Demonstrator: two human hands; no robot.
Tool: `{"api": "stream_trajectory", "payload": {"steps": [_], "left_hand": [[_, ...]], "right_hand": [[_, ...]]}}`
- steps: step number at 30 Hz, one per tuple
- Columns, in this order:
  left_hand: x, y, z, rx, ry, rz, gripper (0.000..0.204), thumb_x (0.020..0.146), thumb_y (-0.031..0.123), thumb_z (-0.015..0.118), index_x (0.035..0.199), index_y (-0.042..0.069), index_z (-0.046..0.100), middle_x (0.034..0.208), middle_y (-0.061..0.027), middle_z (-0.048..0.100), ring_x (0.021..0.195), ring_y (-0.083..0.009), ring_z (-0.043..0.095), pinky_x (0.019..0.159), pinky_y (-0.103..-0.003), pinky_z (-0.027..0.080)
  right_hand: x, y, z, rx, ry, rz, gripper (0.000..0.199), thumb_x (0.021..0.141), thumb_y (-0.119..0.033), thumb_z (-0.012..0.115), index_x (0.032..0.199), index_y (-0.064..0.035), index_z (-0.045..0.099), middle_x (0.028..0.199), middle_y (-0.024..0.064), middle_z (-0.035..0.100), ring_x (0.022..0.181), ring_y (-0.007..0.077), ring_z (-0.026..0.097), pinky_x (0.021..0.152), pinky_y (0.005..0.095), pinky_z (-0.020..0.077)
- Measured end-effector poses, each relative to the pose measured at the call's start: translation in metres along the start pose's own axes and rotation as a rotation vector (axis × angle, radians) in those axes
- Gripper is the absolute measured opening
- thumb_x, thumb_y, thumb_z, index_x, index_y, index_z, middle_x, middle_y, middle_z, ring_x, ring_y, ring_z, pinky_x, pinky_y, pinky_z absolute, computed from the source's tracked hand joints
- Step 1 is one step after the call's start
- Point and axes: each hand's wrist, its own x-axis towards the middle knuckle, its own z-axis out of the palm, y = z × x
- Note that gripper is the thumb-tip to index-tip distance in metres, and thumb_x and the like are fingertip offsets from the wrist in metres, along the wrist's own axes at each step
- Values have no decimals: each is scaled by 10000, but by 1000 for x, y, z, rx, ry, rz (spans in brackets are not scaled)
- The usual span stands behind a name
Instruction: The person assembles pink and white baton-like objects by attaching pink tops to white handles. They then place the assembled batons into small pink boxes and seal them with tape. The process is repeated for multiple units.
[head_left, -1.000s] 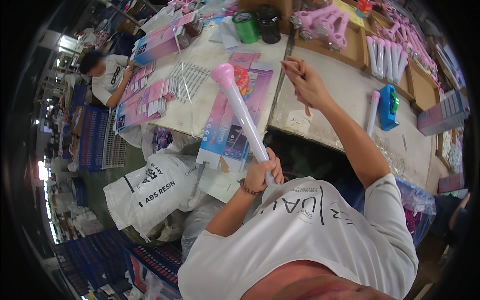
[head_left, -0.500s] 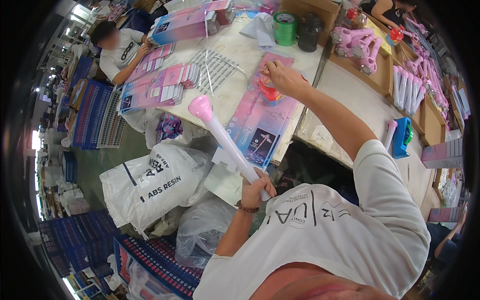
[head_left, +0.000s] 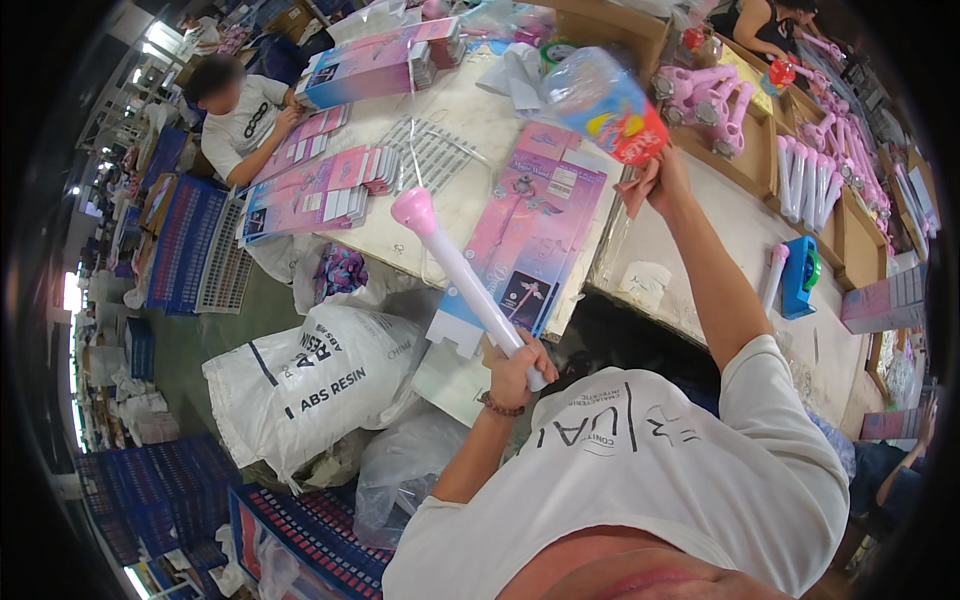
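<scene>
Wand best kept steady by its lower end, clear of the printed carton, while the clear-and-red container is aloft. White tube, flared pink head, slanting before the table; left hand wrapped round its base, right hand apparently pinching the container's red end

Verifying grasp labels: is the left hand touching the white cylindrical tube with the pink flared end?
Touching. Head view shows the left hand closed around the white tube near its lower end.
</scene>
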Motion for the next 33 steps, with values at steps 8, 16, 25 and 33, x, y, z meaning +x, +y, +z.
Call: {"api": "stream_trajectory", "payload": {"steps": [8,16,25,33], "left_hand": [[2,-10,4,30,-259,0,150,836,58,553,965,59,478,683,-95,542,537,-251,586,564,-416,536],[24,39,1,186,262,95,516,817,113,618,1250,-23,373,800,-113,579,590,-227,596,522,-364,514],[-6,20,-5,169,61,-159,331,813,71,564,1122,2,465,672,-84,518,467,-192,524,431,-317,439],[-5,6,3,385,-33,-234,273,938,164,509,1143,-3,443,686,-65,515,437,-160,495,392,-291,403]], "right_hand": [[-14,8,-48,-35,47,27,151,947,-242,500,994,-102,531,753,35,571,630,170,543,534,328,474],[0,-17,20,-882,-121,-572,219,957,-74,435,1099,-75,601,990,95,635,874,239,611,734,332,493],[-12,59,80,-1767,-582,-681,365,934,-262,533,1269,-136,461,1207,138,539,1026,357,590,778,457,497],[-16,24,72,-1113,-430,-559,286,939,-134,461,1194,-51,560,1123,133,639,826,232,641,682,334,524]]}}
